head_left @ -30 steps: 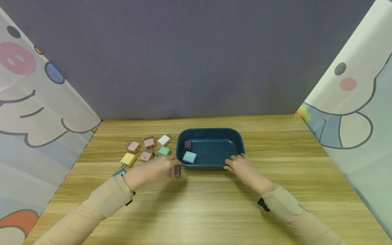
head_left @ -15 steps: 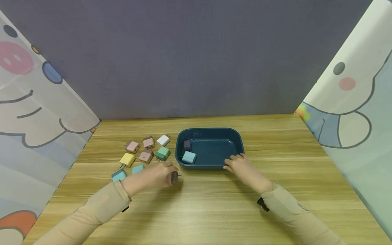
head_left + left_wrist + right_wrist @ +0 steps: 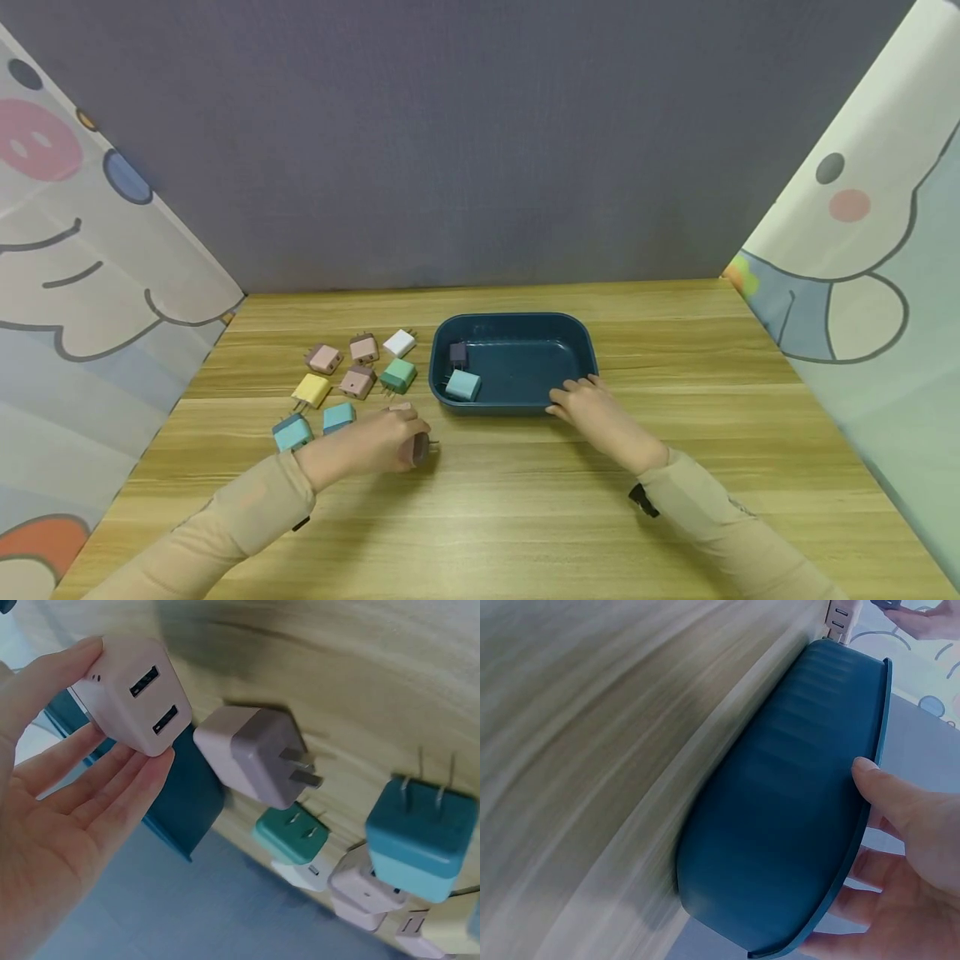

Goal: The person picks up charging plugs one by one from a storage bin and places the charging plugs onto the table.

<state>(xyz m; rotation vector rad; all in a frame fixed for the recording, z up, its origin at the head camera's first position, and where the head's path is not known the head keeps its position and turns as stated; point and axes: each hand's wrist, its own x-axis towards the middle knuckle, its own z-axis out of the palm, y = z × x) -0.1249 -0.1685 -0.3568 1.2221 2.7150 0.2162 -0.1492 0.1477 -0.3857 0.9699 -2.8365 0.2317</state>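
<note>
My left hand (image 3: 371, 443) pinches a pink USB wall charger (image 3: 135, 694) between thumb and fingertips, low over the table left of the box. Its two USB ports show in the left wrist view. Close by on the table lies a pink and mauve charger (image 3: 251, 754), mostly hidden by the hand in the head view. My right hand (image 3: 606, 422) grips the near right rim of a dark blue plastic box (image 3: 780, 787), thumb outside and fingers over the edge. Inside the box lie a light blue charger (image 3: 463, 385) and a dark purple charger (image 3: 458, 354).
Left of the box, several chargers lie on the wooden table (image 3: 510, 517): a white one (image 3: 400, 343), a green one (image 3: 398, 376), a yellow one (image 3: 311, 390), several pink ones and two blue ones (image 3: 292, 432). A grey panel (image 3: 480, 150) stands behind.
My left hand has moved left and toward me, away from the box, still holding the pink charger. A pink charger and the blue chargers have come into view beside it. The right hand stays put.
</note>
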